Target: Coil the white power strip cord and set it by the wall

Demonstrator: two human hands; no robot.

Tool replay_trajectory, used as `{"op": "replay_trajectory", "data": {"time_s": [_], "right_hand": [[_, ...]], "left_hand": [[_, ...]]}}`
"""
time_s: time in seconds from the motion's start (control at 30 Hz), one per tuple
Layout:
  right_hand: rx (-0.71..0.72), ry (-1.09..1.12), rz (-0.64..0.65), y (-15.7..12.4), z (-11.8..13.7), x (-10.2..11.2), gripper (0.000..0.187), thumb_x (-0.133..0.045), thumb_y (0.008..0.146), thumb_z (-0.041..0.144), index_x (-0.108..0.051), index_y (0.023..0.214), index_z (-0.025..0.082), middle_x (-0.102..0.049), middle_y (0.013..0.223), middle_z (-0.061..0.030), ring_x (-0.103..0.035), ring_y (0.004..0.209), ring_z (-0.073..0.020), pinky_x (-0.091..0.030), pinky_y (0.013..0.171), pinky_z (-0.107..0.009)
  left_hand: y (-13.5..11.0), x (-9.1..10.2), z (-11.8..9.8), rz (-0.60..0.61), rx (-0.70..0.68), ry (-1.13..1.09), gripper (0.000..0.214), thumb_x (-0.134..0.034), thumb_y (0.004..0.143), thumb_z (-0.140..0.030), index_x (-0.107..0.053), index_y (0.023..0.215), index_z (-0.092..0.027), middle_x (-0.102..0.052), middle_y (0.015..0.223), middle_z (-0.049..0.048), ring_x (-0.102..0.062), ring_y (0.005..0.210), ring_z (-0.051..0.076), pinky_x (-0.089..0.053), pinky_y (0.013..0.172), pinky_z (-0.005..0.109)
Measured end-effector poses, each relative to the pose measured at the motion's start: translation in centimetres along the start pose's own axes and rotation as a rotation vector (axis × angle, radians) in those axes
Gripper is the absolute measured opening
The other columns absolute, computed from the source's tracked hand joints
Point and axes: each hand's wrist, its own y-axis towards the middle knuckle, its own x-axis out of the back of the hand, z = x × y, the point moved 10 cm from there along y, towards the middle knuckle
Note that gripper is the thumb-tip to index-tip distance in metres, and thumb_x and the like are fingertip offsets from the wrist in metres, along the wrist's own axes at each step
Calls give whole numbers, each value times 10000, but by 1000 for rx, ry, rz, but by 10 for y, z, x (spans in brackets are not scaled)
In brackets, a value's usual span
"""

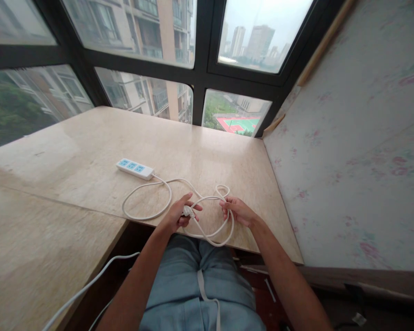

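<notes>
A white power strip (135, 168) with blue socket faces lies on the stone ledge, its white cord (147, 218) running in loose loops toward me. At the ledge's front edge, my left hand (183, 212) has the cord's white plug (187, 211) against its palm, some fingers stretched past it. To the right, my right hand (237, 210) pinches the cord where loops cross. Between the hands the cord forms round loops that hang slightly over the edge above my lap. A small loop stands out beyond my right fingers.
The beige stone ledge (89, 138) ends at dark-framed windows (200, 87). A flowered wall (352, 184) rises on the right. Another white cable (89, 282) runs over the ledge's edge at lower left. My legs (196, 285) are right below the front edge.
</notes>
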Motion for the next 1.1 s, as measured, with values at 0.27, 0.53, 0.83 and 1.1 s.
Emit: {"op": "replay_trajectory", "data": {"time_s": [0.27,0.53,0.83,1.1], "right_hand": [[63,212,-253,-3,-12,6,415,-778,664,495,-488,682,199,-477,484,97,-378,361,-45,-408,397,-187],[221,536,-417,-4,-14,-4,411,-770,689,416,-411,659,219,-301,490,123,-209,360,-33,-248,338,-181],[484,517,-673,-22,-6,-12,447,-655,781,517,-330,656,236,-223,501,115,-191,386,-56,-210,365,-206],[487,568,-599,-35,-8,-12,323,-708,732,450,-473,690,233,-412,536,80,-398,444,-80,-411,494,-245]], "left_hand": [[25,-9,-22,80,9,-327,676,-354,882,-631,-677,945,-40,-646,590,136,-364,294,69,-254,307,180],[9,-30,-24,210,-301,-624,357,-528,859,-343,-652,1072,-85,-684,1086,186,-670,840,203,-532,697,293],[7,-22,3,-51,-417,-675,278,-645,831,-339,-614,1038,-157,-656,761,15,-580,534,77,-464,517,189],[-1,-22,3,-108,-369,-627,344,-532,896,-516,-558,962,-180,-337,493,-107,-203,284,5,-141,329,140]]}}
